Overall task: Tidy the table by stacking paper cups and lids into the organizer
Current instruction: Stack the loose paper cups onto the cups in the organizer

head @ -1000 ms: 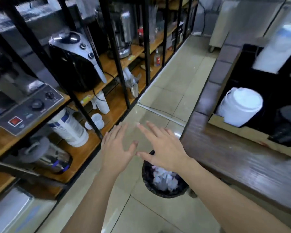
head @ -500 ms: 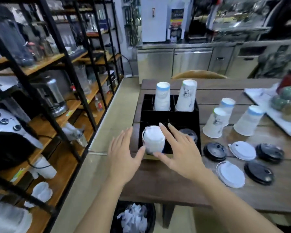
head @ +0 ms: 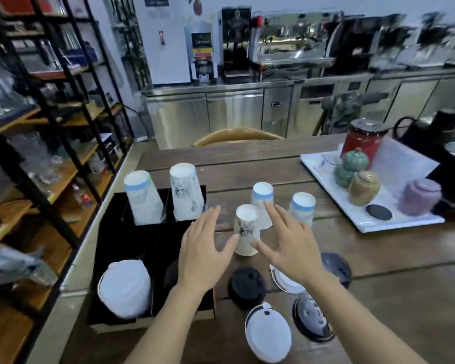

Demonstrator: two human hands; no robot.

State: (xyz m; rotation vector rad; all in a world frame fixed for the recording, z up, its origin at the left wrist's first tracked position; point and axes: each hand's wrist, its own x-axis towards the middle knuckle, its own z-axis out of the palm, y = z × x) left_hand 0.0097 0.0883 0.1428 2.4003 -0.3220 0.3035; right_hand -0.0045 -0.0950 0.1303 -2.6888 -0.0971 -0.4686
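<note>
The black organizer [head: 111, 232] stands at the table's left edge, holding two upside-down cup stacks [head: 142, 199] [head: 185, 195] at the back and a stack of white lids [head: 124, 287] at the front. Three upside-down paper cups stand to its right: a printed one [head: 246, 231] nearest me, two blue-banded ones [head: 262, 200] [head: 302, 207] behind. Black lids [head: 246, 286] [head: 311, 320] [head: 336, 266] and white lids [head: 268, 334] [head: 281, 281] lie loose in front. My left hand [head: 202, 253] and right hand [head: 289, 245] hover open, either side of the printed cup, holding nothing.
A white tray [head: 363, 219] with ceramic jars, a red canister and a black lid sits at the right. Black metal shelving [head: 63, 122] with appliances lines the left. A chair back [head: 237, 135] and steel counters [head: 234, 111] are beyond the table.
The view swung up from the floor and bin to the table. Both open hands moved right from the organizer's lid stack to flank the printed cup.
</note>
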